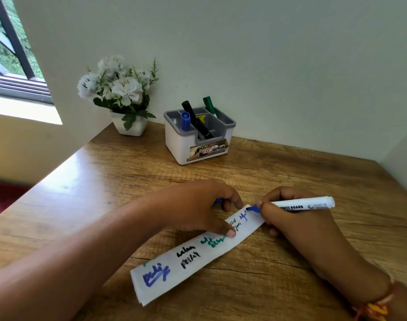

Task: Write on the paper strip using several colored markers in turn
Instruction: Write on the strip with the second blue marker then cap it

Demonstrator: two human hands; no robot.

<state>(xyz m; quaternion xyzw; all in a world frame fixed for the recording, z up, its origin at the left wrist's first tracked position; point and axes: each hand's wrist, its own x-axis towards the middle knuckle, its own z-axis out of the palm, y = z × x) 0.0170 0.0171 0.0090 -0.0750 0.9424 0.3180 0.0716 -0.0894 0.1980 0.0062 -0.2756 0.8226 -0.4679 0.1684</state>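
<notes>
A white paper strip [193,262] lies slanted on the wooden table [128,181], bearing blue, black and green words. My right hand [288,218] grips a white whiteboard marker [304,203] whose blue tip touches the strip's far end. My left hand [198,209] presses the strip down with thumb and fingertips, and a blue piece, likely the marker's cap, peeks out under its fingers. A white and grey holder [198,140] near the wall holds a blue marker [184,121], a black marker [195,119] and a green marker [209,105].
A white pot of white flowers [121,93] stands left of the holder by the wall. The table's left edge runs diagonally beside a window [10,54]. Walls close the far side and the right corner.
</notes>
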